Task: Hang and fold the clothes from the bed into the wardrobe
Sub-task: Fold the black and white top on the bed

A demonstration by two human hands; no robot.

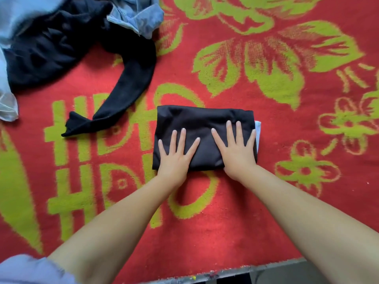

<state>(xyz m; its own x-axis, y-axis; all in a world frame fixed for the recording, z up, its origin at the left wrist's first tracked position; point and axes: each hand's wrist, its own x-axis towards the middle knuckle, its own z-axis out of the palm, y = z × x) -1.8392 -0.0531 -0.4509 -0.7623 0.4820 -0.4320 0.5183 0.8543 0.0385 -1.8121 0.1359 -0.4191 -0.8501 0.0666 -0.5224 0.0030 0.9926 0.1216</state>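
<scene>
Black folded garment (203, 136) lies on the bed's red and green blanket (256, 201), centre of view. Left hand (174, 156) & right hand (235, 148) press flat on it, fingers spread, side by side. Unfolded black clothing (61, 50) w/ pale blue denim (139, 15) heaped upper left.

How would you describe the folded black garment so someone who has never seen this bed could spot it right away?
Start from the red blanket with yellow-green flowers covering the bed. Near its middle lies the folded black garment, pressed flat by the left hand and right hand. Unlike the loose black garment heaped at the upper left, it is a neat rectangle.
</scene>
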